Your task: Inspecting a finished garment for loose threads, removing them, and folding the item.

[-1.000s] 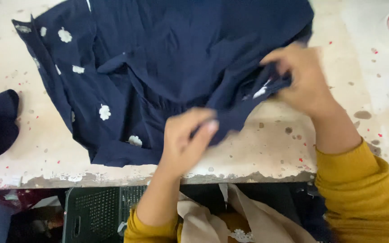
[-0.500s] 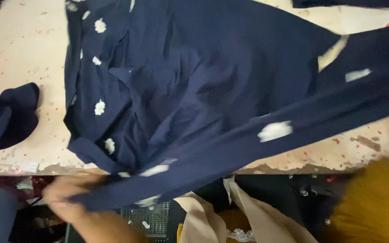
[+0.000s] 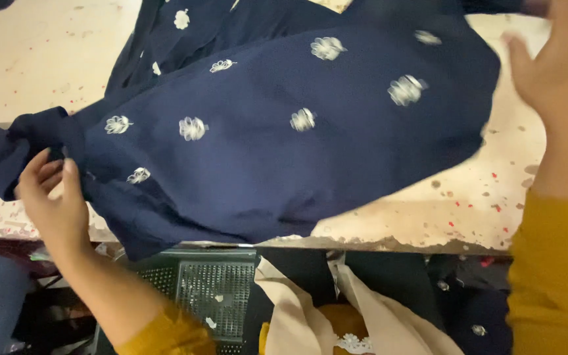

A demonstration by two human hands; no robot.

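Navy cloth [image 3: 277,151] with small white flower motifs lies spread across the pale, paint-speckled bench [image 3: 468,197], its lower fold hanging over the bench's near edge. At the cloth's left corner the left hand [image 3: 50,200] has a loose grip: fingers curled partway, thumb raised, pinching the dark bunched edge there. At the cloth's right end the right hand [image 3: 560,79] is released, palm flat and fingers spread (blurred, so whether it brushes the fabric I cannot tell). Below the cloth's hanging fold sit a dark mesh crate [image 3: 212,289] and some beige fabric [image 3: 310,315]. Half a second ago the cloth was a narrow band stretched between the hands, with the left hand below the bench edge; now it is opened out wide and flat.
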